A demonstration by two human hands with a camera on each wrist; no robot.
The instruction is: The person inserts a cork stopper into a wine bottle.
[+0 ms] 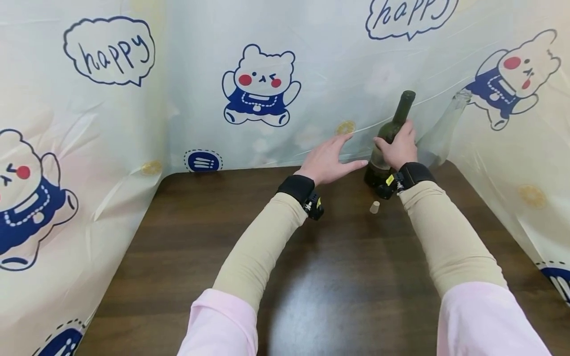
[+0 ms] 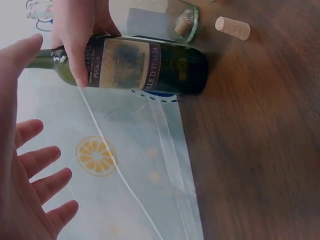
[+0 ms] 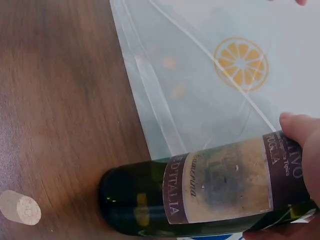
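Observation:
A dark green wine bottle point(image 1: 379, 160) with a worn label stands near the back right of the table. My right hand point(image 1: 400, 147) grips it around the upper body, thumb on the left side. To the left of the bottle, my left hand point(image 1: 328, 159) is held with fingers spread and nothing in it; its thumb points toward the glass. The left wrist view shows those fingers point(image 2: 52, 185) apart from the bottle. A small cork point(image 1: 374, 207) lies on the table in front of the bottle, and it shows in the right wrist view too.
Behind my right hand a clear glass bottle point(image 1: 438, 136) stands at the back right corner; in the left wrist view a cork point(image 2: 184, 25) shows inside its base. A printed plastic sheet point(image 1: 196, 99) hangs along the back and sides of the brown wooden table point(image 1: 213, 247).

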